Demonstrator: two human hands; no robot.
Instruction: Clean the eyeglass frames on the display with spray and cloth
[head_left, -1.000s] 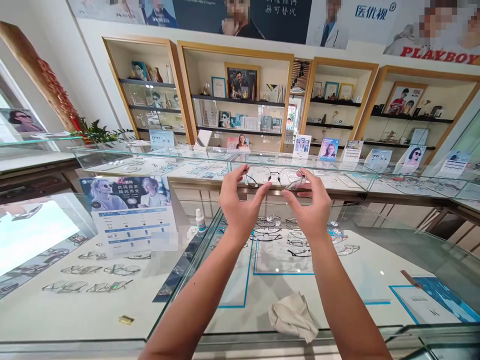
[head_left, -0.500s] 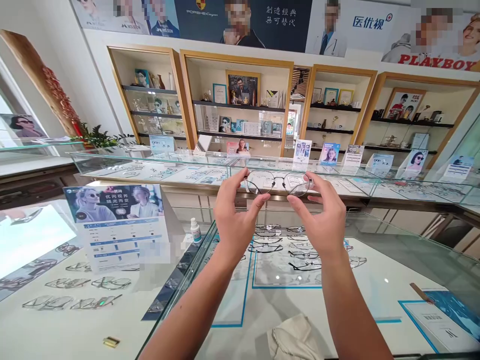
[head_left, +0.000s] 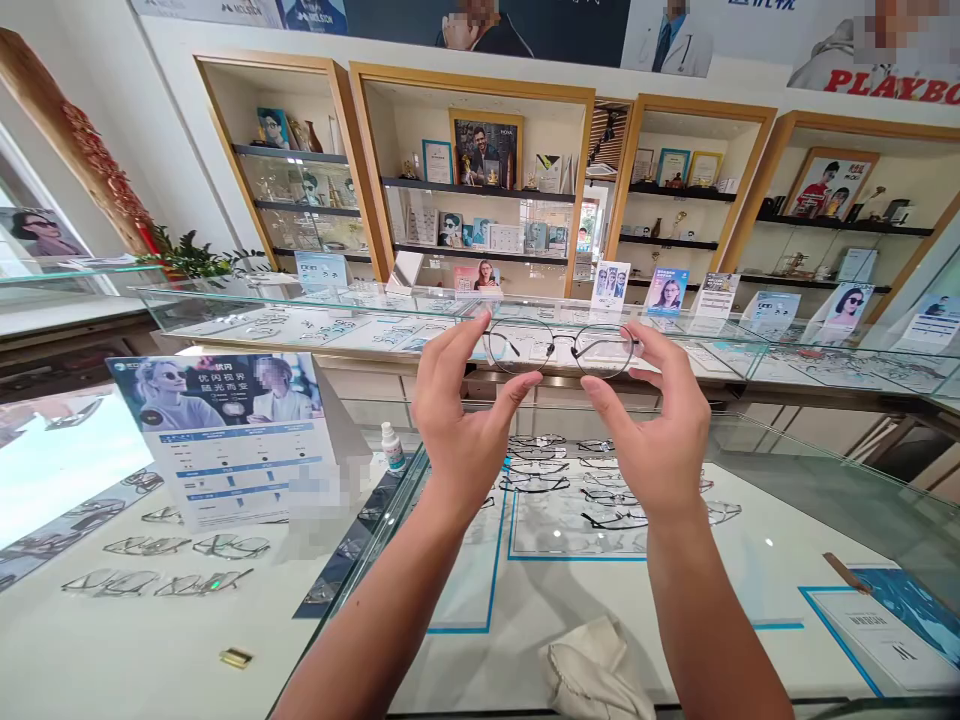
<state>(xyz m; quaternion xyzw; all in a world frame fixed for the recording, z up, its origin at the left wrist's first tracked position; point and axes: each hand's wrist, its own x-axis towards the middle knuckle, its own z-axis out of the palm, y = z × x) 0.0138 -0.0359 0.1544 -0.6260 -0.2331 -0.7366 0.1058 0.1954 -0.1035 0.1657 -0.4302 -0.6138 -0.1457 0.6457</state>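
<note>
On the left, a standing card reads 优闪视界 随光而变; above it, a wall poster shows MOLSION. My left hand has its grip closed on one side of the glasses, raised above the surface; a framed picture behind reads HOYA. My right hand pinches the other side. I judge the step as holding them up in view; any next move calls for both grips together. Far right, a cut-off banner reads PLAYBO.

Over the past second, left hand has edged toward 9 o'clock in view, right hand toward 3, gap between them wider. Eyeglasses show larger, lenses rounder. Cloth at 5 o'clock, whole at first, now cut by lower edge.
</note>
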